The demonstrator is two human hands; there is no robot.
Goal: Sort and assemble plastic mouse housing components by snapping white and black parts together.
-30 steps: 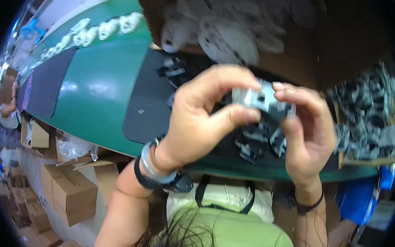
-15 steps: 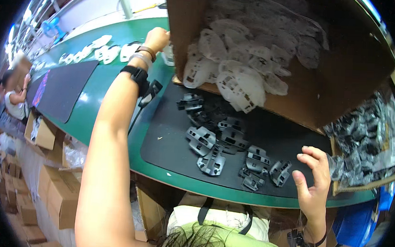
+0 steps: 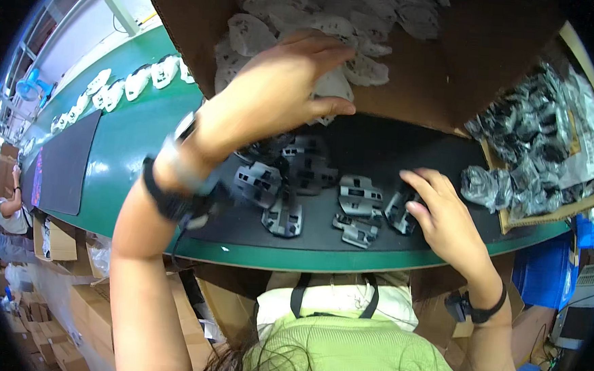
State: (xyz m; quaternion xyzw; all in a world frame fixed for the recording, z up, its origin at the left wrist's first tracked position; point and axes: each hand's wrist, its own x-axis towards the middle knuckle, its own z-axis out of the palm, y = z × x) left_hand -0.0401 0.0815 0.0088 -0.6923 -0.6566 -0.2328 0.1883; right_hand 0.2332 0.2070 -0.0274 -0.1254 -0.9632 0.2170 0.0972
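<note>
Green counter [image 3: 144,128] runs far to the left, carrying a black mat [image 3: 321,228]. Above it a tilted cardboard box [image 3: 494,68] holds white shells [image 3: 252,33]. The left hand [image 3: 275,96] reaches among them, fingers spread, gripping nothing visible. At the right, the right hand [image 3: 444,222] curls onto a grey plastic part [image 3: 399,209] on the mat.

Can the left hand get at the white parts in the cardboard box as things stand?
Probably yes: the left hand is already over the white parts in the open cardboard box, nothing between them.
</note>
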